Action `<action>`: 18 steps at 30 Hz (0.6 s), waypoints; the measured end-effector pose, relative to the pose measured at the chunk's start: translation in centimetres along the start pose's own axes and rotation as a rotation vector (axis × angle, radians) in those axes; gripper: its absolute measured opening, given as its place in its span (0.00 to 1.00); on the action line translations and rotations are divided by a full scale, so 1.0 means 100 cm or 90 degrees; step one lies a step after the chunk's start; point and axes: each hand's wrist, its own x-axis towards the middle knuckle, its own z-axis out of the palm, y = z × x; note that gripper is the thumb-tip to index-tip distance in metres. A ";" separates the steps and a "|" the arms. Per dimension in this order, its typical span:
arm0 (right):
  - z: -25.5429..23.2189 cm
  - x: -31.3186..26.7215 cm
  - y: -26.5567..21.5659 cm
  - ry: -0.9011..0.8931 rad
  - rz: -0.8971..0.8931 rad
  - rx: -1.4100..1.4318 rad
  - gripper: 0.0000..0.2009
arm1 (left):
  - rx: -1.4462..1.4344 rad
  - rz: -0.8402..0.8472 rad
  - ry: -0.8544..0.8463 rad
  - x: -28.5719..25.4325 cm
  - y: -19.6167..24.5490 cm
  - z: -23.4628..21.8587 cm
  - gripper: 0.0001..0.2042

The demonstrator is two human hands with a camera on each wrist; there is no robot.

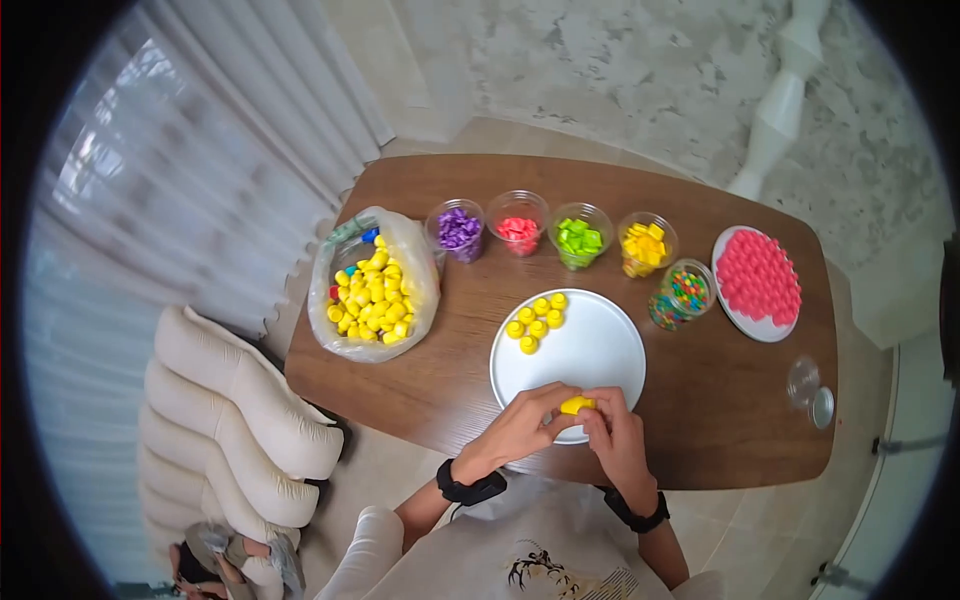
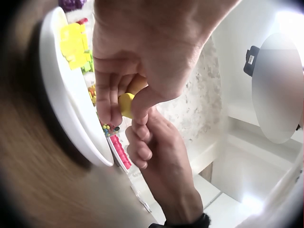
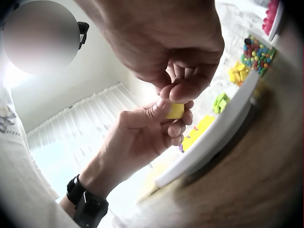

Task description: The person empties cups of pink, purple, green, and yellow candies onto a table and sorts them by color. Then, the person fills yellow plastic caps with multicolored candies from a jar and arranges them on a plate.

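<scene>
Both hands meet over the near edge of a white round plate [image 1: 600, 350] at a small rounded yellow piece [image 1: 577, 404]. My left hand [image 1: 522, 425] holds the piece between thumb and fingers; its yellow side shows in the left wrist view. The right hand [image 1: 622, 445] comes in from the other side, thumb and forefinger pinched together at the end of the piece [image 3: 175, 111]. Those fingertips hide part of it. Several similar yellow pieces [image 1: 538, 328] stand grouped on the plate's far left part.
Left on the table, a clear plastic bag [image 1: 425, 275] holds many yellow pieces. Along the back stand cups of purple [image 1: 459, 229], red [image 1: 518, 232], green [image 1: 580, 238] and yellow [image 1: 643, 244] pieces, plus a candy jar [image 1: 683, 293]. Rightward are a pink-filled plate [image 1: 757, 280] and a clear container [image 1: 803, 380].
</scene>
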 end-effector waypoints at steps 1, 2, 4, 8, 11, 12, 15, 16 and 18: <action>0.004 0.002 -0.002 -0.021 0.013 0.012 0.16 | 0.007 -0.005 0.042 -0.004 -0.002 -0.007 0.16; 0.006 0.003 -0.010 -0.031 0.006 -0.001 0.20 | 0.005 -0.049 0.126 -0.007 -0.001 -0.020 0.16; 0.010 0.003 -0.009 -0.023 0.015 0.014 0.20 | -0.012 -0.171 0.339 -0.012 -0.021 -0.052 0.16; 0.007 0.005 -0.004 -0.032 0.019 -0.006 0.16 | 0.171 -0.230 0.624 0.004 -0.071 -0.144 0.24; 0.005 0.006 -0.012 -0.047 -0.010 -0.055 0.11 | 0.288 -0.164 0.656 0.018 -0.076 -0.167 0.22; 0.004 0.006 -0.012 -0.041 -0.006 -0.058 0.11 | 0.283 -0.161 0.650 0.021 -0.075 -0.160 0.22; 0.003 0.004 -0.008 -0.031 -0.025 -0.046 0.08 | 0.275 -0.114 0.609 0.025 -0.047 -0.118 0.18; 0.002 0.004 -0.007 -0.034 -0.022 -0.057 0.07 | 0.305 -0.059 0.553 0.027 -0.047 -0.106 0.18; 0.001 0.002 -0.005 -0.037 -0.015 -0.069 0.07 | 0.333 -0.006 0.495 0.029 -0.042 -0.088 0.17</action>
